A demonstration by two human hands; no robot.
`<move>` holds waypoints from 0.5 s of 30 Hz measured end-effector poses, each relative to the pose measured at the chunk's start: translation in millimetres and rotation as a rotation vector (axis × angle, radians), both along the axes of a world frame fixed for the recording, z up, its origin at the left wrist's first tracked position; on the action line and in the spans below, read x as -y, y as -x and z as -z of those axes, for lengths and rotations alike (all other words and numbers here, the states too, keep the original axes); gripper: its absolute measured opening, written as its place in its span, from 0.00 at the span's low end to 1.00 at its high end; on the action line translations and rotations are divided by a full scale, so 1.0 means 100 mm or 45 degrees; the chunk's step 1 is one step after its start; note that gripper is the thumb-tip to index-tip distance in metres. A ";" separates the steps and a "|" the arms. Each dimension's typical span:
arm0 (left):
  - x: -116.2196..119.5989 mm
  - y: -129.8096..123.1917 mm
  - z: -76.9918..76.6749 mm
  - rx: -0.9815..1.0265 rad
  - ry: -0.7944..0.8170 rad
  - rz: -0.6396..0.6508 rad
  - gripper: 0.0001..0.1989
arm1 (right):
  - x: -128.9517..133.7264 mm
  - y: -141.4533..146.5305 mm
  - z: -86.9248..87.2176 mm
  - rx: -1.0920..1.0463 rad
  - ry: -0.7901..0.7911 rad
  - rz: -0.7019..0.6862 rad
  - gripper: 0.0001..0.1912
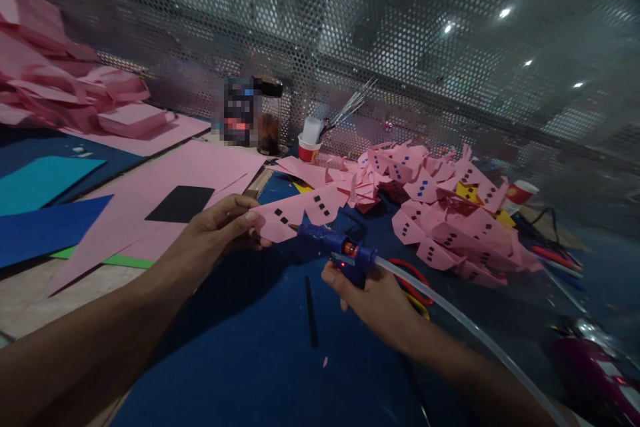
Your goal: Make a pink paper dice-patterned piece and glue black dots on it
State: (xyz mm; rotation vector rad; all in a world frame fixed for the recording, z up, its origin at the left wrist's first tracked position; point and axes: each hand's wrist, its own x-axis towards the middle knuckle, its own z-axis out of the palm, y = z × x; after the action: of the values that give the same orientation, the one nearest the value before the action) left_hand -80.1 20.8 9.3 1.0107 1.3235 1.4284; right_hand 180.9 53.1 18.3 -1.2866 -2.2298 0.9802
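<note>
Between the thumb and fingers of my left hand (225,223) is a pink paper cutout (295,210) with small black squares on its lobes. My right hand (370,293) grips a blue hot glue gun (327,240) by its handle, and a long clear glue stick (450,313) runs out of its back. The gun's nozzle points left at the lower edge of the cutout; whether it touches I cannot tell. A narrow black paper strip (311,310) lies on the dark blue surface (240,367) below.
Folded pink paper pieces (445,213) are heaped at the right. Scissors with red and yellow handles (417,290) lie by my right wrist. A red and white cup (310,147) stands behind; coloured sheets (50,227) and a black square (180,204) lie left.
</note>
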 end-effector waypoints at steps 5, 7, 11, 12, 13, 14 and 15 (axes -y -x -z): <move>0.02 -0.03 -0.06 -0.006 0.030 -0.028 0.11 | 0.01 -0.01 0.07 0.056 0.014 0.033 0.26; 0.02 -0.03 -0.06 0.002 0.034 -0.012 0.12 | 0.01 -0.03 0.09 0.060 0.001 0.034 0.25; 0.02 -0.01 -0.05 0.009 0.030 0.006 0.12 | 0.01 -0.05 0.10 0.090 -0.001 0.068 0.23; 0.02 -0.01 -0.05 0.007 0.031 0.016 0.12 | 0.01 -0.05 0.10 0.097 0.002 0.069 0.23; 0.02 -0.01 -0.05 0.005 0.029 0.026 0.12 | 0.02 -0.05 0.10 0.100 0.003 0.065 0.23; 0.02 -0.01 -0.05 0.002 0.029 0.035 0.11 | 0.02 -0.05 0.09 0.098 0.002 0.056 0.23; 0.02 -0.01 -0.05 0.001 0.030 0.041 0.11 | 0.02 -0.05 0.09 0.095 0.000 0.046 0.24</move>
State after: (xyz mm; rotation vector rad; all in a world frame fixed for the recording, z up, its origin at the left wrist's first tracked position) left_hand -79.5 18.4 14.6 1.0111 1.3151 1.3859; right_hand 185.7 51.6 9.1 -1.3797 -2.2536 0.9333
